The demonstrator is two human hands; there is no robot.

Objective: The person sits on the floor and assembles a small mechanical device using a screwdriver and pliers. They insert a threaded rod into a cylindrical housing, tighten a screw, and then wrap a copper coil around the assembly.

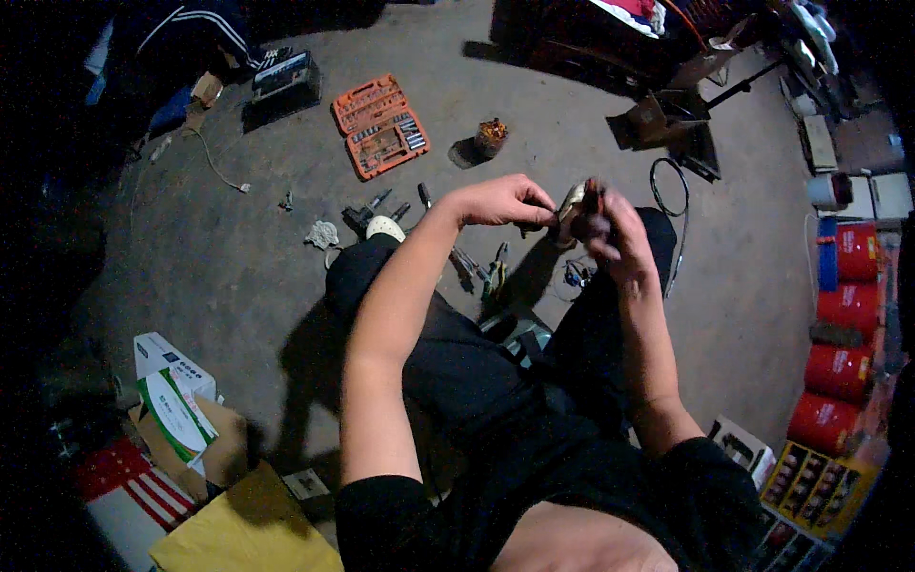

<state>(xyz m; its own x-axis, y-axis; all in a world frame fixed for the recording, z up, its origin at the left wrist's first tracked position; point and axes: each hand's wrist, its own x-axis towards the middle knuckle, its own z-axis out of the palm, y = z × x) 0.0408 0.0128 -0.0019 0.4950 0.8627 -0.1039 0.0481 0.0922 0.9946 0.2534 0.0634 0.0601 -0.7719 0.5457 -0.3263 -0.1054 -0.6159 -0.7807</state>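
Note:
My left hand (505, 202) is held out over the floor between my knees, thumb and fingers pinched together. A small dark thing shows at its fingertips, too unclear to name. Close by on the right, my right hand (620, 234) is partly smeared by motion, its fingers bent around a dark reddish-brown object (595, 194) whose kind I cannot make out. The two hands are nearly touching. Behind them shows a white shoe (573, 202). Below lie pliers with yellow-green handles (497, 273) and other hand tools (464, 267).
An orange socket-set case (398, 122) lies unfolded ahead, beside a tub of small parts (491, 138). A dark power tool (367, 214) is near my left shoe (384, 228). A black hose (679, 205) curls at right. Red drums (843, 310) line the right; boxes (176, 377) stand left.

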